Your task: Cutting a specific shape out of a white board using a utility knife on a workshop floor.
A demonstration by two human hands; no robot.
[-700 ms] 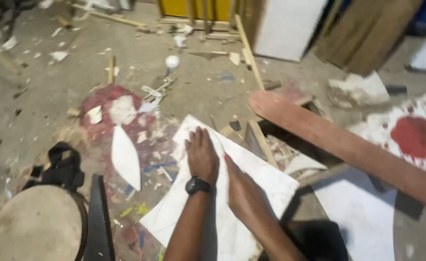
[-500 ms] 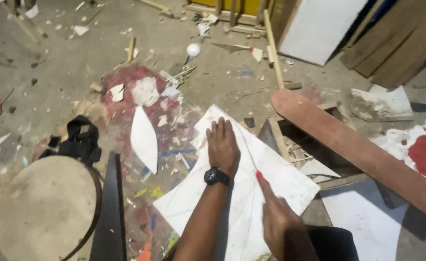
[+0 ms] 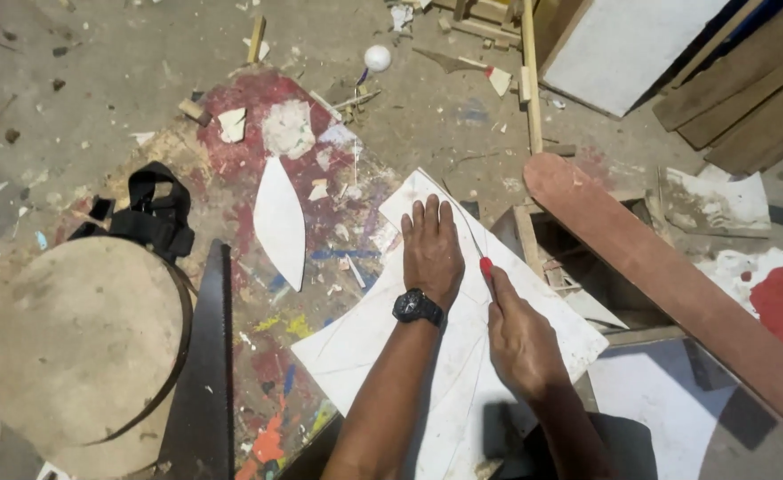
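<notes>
Left hand (image 3: 431, 253) still flat on white sheet (image 3: 365, 342), right hand (image 3: 523, 342) now further up it, grip closed around red-handled tool (image 3: 487, 271).

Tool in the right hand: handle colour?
Red handle tip shows above the right hand; head view.

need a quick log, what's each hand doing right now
Left hand: open, flat on the white sheet.
Right hand: closed on a red-handled tool.

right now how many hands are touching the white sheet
2. The left hand lies flat on the white sheet, fingers spread. The right hand rests on it beside that, gripping a red-handled tool. No other hands in view.
</notes>
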